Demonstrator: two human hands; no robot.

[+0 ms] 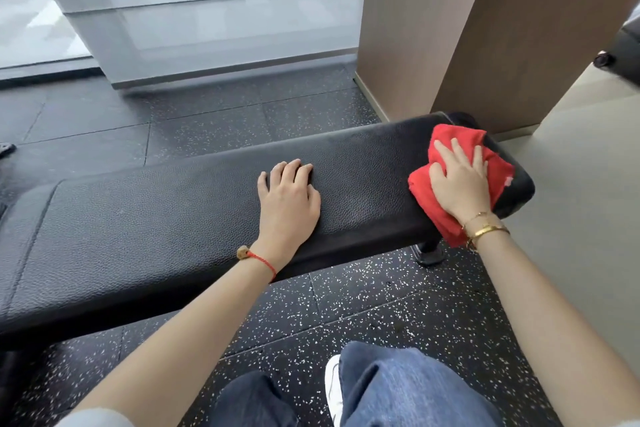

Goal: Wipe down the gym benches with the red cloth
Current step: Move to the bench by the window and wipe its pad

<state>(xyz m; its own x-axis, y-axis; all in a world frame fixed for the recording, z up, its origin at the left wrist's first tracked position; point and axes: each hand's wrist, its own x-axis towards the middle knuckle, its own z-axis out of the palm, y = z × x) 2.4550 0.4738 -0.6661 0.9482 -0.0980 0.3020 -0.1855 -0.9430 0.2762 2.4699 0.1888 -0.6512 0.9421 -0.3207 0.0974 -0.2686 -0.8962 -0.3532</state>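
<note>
Basically no readable brand or text anywhere; only a small pale tag (509, 180) showed on the cloth (450, 152), its print too small to make out. Bench (173, 225) was black, pebbled leather-look pad, long axis running from lower left to upper right across the view, right end near a brown column (467, 28). Cloth was red, bunched, sitting on that right end of the pad, with one corner hanging over the near edge beside the bench leg (431, 253). Right hand (460, 184) lay flat on top of the cloth, fingers straight and slightly spread, pointing away toward the far edge, pressing it down; cloth stuck out past the fingertips, past the thumb side and under the wrist. Left hand (291, 198) rested palm-down on bare pad near mid-bench, well apart from the cloth, fingers loosely bent with tips touching the surface, gripping nothing. Red string bracelet (263, 260) was on the left wrist, gold bangles (486, 227) on the right. Floor (398, 315) was black speckled rubber tile. Jeans (408, 388) and a white shoe (333, 385) showed at the bottom.
</note>
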